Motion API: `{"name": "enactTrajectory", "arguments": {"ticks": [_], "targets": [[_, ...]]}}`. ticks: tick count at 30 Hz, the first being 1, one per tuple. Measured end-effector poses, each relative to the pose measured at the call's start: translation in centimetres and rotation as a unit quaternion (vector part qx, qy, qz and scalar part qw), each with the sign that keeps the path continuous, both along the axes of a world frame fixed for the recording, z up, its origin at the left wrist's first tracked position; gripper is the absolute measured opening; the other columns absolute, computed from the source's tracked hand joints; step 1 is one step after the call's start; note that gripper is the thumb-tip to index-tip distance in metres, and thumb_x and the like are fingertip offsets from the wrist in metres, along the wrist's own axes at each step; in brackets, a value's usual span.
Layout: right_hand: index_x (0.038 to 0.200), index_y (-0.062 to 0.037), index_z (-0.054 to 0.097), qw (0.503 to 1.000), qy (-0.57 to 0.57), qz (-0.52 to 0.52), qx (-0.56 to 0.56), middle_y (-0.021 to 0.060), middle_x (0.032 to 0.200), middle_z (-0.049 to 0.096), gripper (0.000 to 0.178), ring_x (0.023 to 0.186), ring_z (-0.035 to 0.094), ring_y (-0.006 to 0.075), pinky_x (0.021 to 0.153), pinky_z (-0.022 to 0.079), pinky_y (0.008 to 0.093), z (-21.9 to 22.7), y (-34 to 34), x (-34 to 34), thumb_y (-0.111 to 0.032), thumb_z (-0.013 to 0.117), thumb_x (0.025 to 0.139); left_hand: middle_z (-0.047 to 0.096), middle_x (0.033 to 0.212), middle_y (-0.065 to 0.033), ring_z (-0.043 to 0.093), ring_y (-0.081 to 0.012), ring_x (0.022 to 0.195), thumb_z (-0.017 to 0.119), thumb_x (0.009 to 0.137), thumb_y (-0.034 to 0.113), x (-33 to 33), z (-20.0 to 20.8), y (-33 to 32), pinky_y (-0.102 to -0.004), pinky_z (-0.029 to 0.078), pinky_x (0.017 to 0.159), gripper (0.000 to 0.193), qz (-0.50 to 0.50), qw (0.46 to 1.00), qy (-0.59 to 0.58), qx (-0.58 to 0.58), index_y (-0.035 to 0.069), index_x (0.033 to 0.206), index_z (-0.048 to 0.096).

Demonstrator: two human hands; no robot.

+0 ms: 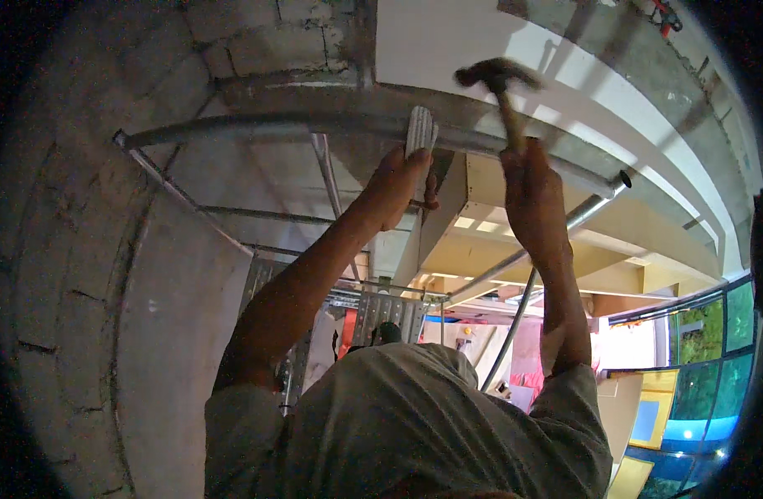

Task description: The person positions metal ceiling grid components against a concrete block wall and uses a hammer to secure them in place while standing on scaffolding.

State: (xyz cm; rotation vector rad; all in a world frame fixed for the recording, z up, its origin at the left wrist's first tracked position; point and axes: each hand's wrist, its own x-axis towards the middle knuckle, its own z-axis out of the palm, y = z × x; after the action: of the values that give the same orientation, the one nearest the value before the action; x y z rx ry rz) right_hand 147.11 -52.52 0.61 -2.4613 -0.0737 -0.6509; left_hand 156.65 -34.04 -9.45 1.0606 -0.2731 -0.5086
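My right hand (533, 198) is closed around the handle of a claw hammer (500, 76), raised with its dark head above the fist. To its left, my left hand (396, 191) grips a short, pale ribbed strip (417, 129) that looks like metal channel. The strip sticks up past the fingers, in front of a round metal rail (257, 126). Its lower part is hidden by the hand. In this view the hammer head and the strip are apart.
Metal scaffold tubes surround me, one with an open end (623, 179) at the right. A perforated scaffold plank (390, 316) lies below. Bare block wall (74, 274) stands at the left, a white panel (448, 46) ahead, and a cream boxed frame (614, 241) at the right.
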Motion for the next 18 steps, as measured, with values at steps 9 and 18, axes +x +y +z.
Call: {"name": "enactTrajectory", "arguments": {"ticks": [9,18], "targets": [[0.112,-0.0048,0.046,0.951,-0.303,0.052,-0.028,0.0096,0.079,0.057,0.026,0.062,0.054,0.021,0.053,0.046,0.0346,-1.8,-0.9,-0.3,-0.028,0.048,0.1,0.058,0.08,-0.0054,0.058,-0.0189,0.066,0.055,0.095,0.032,-0.1,1.4,0.0,-0.0406,0.054,0.059,0.024,0.019,0.999,0.033,0.025,0.009,0.102,0.053],[0.11,-0.004,0.042,0.997,0.065,-0.039,-0.016,0.03,0.085,0.063,0.029,0.076,0.062,0.0499,0.062,0.047,0.0569,0.9,1.7,-1.4,-0.029,0.05,0.098,0.057,0.083,-0.0039,0.058,-0.0189,0.066,0.055,0.095,0.033,-0.5,2.1,0.4,-0.0426,0.056,0.06,0.026,0.042,0.995,0.017,0.089,0.009,0.105,0.052]]}}
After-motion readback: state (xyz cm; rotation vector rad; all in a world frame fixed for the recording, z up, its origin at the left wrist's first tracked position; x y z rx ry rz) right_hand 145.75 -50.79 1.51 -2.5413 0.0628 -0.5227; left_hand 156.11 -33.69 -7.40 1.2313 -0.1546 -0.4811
